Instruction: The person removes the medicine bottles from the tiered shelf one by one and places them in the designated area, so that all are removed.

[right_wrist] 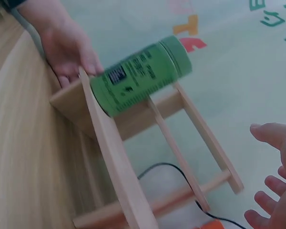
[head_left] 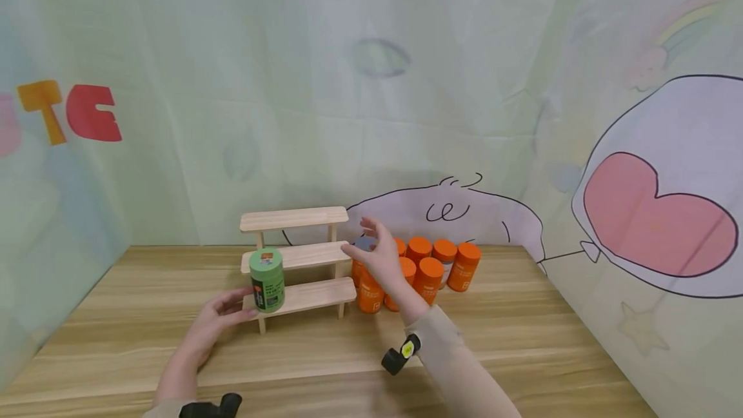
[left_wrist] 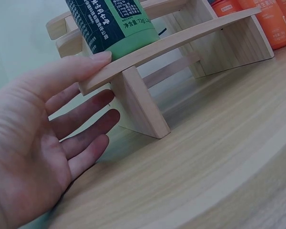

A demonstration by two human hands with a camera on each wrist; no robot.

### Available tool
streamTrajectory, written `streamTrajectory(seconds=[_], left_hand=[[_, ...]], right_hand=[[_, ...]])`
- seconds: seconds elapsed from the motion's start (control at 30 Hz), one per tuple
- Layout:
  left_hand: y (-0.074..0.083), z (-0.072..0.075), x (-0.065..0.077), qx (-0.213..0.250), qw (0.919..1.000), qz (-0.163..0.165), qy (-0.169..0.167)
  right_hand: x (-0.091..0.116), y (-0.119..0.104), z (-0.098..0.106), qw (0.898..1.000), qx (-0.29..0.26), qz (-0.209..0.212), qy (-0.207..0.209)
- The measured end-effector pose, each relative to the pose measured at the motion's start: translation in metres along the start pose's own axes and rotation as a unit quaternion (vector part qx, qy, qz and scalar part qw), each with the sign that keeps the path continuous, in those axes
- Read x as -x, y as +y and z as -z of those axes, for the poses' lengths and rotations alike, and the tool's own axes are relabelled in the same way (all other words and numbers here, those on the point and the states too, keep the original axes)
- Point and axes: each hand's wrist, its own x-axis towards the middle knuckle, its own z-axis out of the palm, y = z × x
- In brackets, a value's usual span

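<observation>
A green jar [head_left: 267, 281] with a green lid stands upright at the left end of the lowest step of a three-step wooden shelf [head_left: 316, 295]. My left hand [head_left: 217, 321] holds that end of the step. Its thumb [left_wrist: 93, 64] lies along the board by the jar's base, and the other fingers reach round beside the shelf leg [left_wrist: 143, 105]. In the air right of the shelf is my right hand [head_left: 380, 257], fingers spread and holding nothing. Below and behind it, several orange bottles [head_left: 429, 279] stand grouped, some partly hidden by the hand and forearm.
The shelf's top step [head_left: 295, 218] and middle step [head_left: 310, 255] carry nothing. A wood-grain table [head_left: 325, 366] bears everything. Behind it hangs a printed cloth [head_left: 290, 115]. A dark cable [right_wrist: 167, 164] runs behind the shelf.
</observation>
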Motion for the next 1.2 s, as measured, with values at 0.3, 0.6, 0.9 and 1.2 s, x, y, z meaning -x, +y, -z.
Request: streamTrajectory(seconds=[0.3, 0.6, 0.9, 1.2], left_hand=[[0.001, 0.0, 0.0, 0.005, 1.0, -0.003, 0.002], [0.0, 0.002, -0.001, 0.001, 1.0, 0.001, 0.001], [-0.001, 0.001, -0.003, 0.005, 1.0, 0.006, -0.004], [-0.002, 0.002, -0.005, -0.004, 0.9999, 0.01, -0.011]], right_hand=[[0.01, -0.01, -0.042, 0.997, 0.012, 0.048, -0.067], [0.014, -0.024, -0.074, 0.991, -0.009, 0.019, -0.129], [0.017, -0.023, -0.094, 0.985, -0.036, 0.02, -0.167], [0.02, -0.022, -0.107, 0.982, -0.023, 0.023, -0.185]])
